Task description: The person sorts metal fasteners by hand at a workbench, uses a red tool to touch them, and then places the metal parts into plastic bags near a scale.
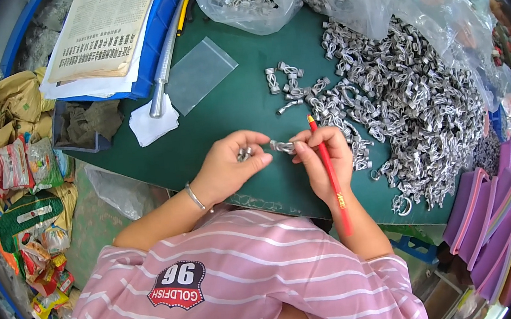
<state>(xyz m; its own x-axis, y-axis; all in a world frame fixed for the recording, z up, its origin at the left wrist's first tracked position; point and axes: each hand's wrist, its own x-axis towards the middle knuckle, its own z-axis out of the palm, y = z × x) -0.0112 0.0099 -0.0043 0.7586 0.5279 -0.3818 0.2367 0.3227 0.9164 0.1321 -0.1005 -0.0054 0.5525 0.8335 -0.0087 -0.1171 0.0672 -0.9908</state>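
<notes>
My left hand (226, 166), a bracelet on its wrist, curls loosely around a few small grey metal parts (244, 154). In the fingertips of my right hand (327, 162) is another looped metal part (283, 147); its free end points at the left fingertips, and I cannot tell if they touch it. A red pen (329, 176) also sits in my right hand, tucked between the fingers and slanting down along the wrist. Both hands are over the front edge of the green table (284, 184). To their right lies a large heap of similar grey looped parts (412, 108).
Several loose parts (290, 78) lie left of the heap. Clear bags (249, 7) stand at the back. A flat plastic bag (201, 73), a long metal tool (162, 75), white paper slips (152, 124) and a blue tray (155, 44) with printed sheets lie left. Purple folders (485, 214) stand right.
</notes>
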